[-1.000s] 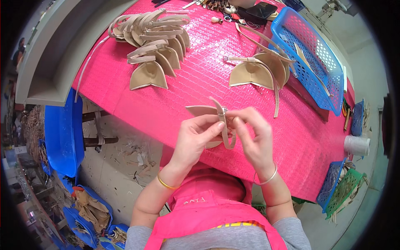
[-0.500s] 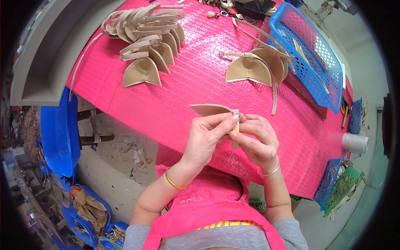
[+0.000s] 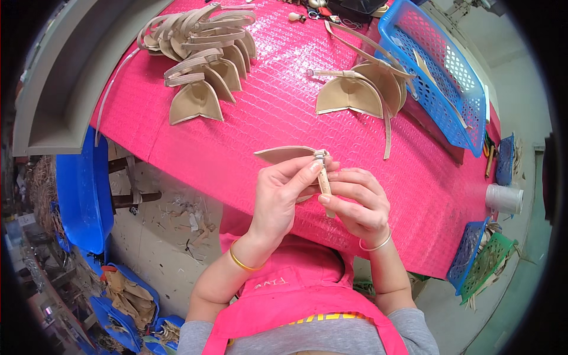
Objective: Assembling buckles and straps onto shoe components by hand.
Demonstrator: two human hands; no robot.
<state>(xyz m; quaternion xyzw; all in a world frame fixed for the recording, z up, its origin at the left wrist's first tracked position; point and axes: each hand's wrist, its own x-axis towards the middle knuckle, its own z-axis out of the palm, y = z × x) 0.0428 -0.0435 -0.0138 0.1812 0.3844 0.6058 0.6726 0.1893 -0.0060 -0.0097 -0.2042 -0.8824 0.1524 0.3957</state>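
- Clearly, both hands met above the near edge of the pink table (image 3: 266, 124), lifting a beige leather piece (image 3: 283, 154) off the surface, probably so its strap could be worked freely.
- Left hand (image 3: 284, 198) pinched the strap (image 3: 323, 177) near its small metal buckle (image 3: 320, 154) between thumb and forefinger, steadying it.
- Right hand (image 3: 358, 204) had its fingers curled together around the strap's lower end, at 3 o'clock from the left.
- Piece looked thin, tan and curved, its flap pointing toward 9 o'clock.
- At 11 o'clock lay a fanned stack of similar pieces (image 3: 201, 65); at 1 o'clock, a smaller pile (image 3: 355, 94) beside a blue basket (image 3: 438, 77).
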